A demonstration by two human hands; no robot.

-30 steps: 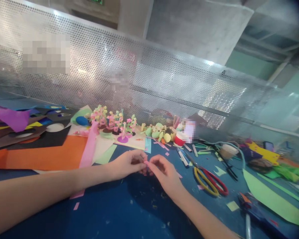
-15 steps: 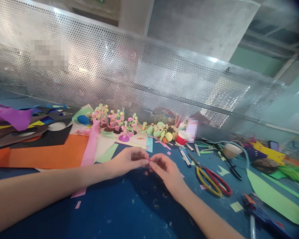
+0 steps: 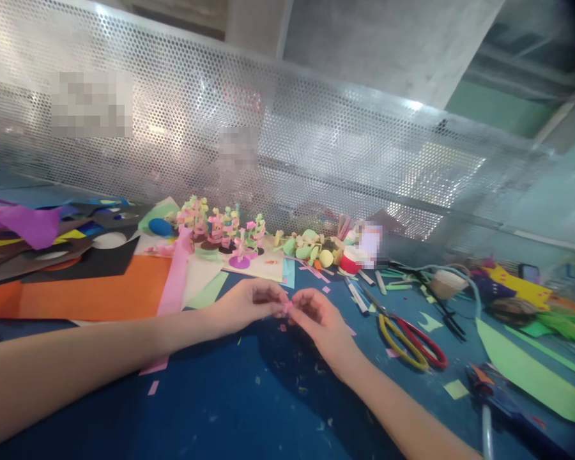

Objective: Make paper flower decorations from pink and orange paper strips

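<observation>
Over the blue table (image 3: 206,409), here come the details: left hand (image 3: 249,300) and right hand (image 3: 322,321) meet, fingertips pinching one small pink piece (image 3: 287,307) between them! It's at three o'clock from the left, ten from the right, neither nearer; its long axis, too small to tell.

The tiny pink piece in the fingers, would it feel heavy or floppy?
Probably very light: the tiny pink piece is so small that the left hand and right hand partly hide it. It may bend easily if it's thin sheet like the pink scrap on the table, though its material is hard to tell.
</observation>
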